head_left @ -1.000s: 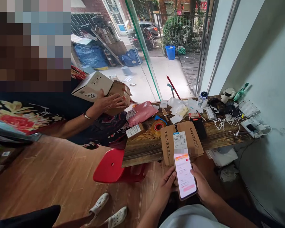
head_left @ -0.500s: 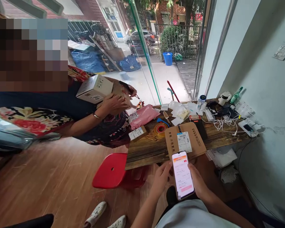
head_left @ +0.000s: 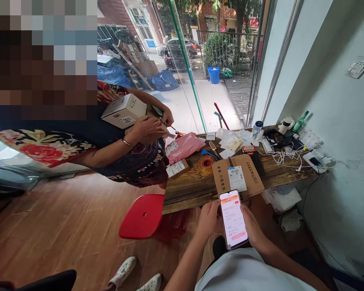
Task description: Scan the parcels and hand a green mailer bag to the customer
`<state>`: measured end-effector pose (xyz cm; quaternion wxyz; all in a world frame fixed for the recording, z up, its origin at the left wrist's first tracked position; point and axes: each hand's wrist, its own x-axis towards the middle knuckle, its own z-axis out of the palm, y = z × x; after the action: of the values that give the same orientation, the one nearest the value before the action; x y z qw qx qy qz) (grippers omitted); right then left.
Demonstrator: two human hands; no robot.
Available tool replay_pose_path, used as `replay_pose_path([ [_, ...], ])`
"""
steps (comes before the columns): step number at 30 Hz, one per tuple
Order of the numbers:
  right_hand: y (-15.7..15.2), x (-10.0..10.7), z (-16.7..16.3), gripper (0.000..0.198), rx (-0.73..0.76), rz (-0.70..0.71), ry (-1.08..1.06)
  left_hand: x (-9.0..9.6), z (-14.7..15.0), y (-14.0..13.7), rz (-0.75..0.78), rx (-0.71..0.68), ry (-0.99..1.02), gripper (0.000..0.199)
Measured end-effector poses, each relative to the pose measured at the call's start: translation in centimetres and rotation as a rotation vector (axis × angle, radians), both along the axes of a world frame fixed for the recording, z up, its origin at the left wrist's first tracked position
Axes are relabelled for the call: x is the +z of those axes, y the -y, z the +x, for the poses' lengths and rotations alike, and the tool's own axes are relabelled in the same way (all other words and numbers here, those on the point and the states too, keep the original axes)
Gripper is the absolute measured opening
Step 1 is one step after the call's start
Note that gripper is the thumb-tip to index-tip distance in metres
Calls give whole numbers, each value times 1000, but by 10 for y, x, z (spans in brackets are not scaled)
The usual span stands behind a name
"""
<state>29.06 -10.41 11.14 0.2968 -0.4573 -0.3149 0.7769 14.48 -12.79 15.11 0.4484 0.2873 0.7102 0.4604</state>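
Phone (head_left: 233, 220) lies before pale shirt (head_left: 251, 268), screen up, between left grip (head_left: 208, 218) and right grip (head_left: 252, 228). Long axis runs from shirt toward carton (head_left: 252, 178) on surface (head_left: 185, 198). Right grip nearer, pinching phone's right edge; left grip half curled at opposite edge, cannot tell whether pinching.

I get daylight through the glass pane (head_left: 187, 66), paving (head_left: 216, 95) glaring beyond the surface (head_left: 182, 198)'s far edge, shadow underneath, frame edges stretched.
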Motion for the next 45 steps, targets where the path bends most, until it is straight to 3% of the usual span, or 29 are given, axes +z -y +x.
replay_pose_path([
  [7, -3, -8, 5, 71, 5, -14, -46, 1, 5, 1, -3, -9, -42, 40],
  [12, 0, -6, 5, 71, -83, -84, -73, -6, 9, 0, -9, -29, -42, 42],
  [15, 2, -3, 6, 71, -171, -123, -107, -26, 8, 2, 33, -37, -153, 43],
  [18, 3, -5, 12, 66, -240, -159, -100, -59, 4, 8, 145, -57, -472, 35],
  [21, 1, -13, 23, 63, -252, -174, -75, -90, 0, 13, 146, -167, -736, 46],
  [24, -2, -22, 33, 66, -258, -165, -45, -104, -1, 15, 72, -315, -873, 59],
  [32, -14, -22, 37, 52, -271, -117, -41, -95, -1, 10, 4, -422, -1001, 52],
  [37, -14, -19, 37, 53, -294, -191, -39, -104, -2, 12, 3, -398, -993, 55],
  [45, -17, -28, 41, 49, -116, -156, -271, -108, -5, 14, -21, -423, -968, 58],
])
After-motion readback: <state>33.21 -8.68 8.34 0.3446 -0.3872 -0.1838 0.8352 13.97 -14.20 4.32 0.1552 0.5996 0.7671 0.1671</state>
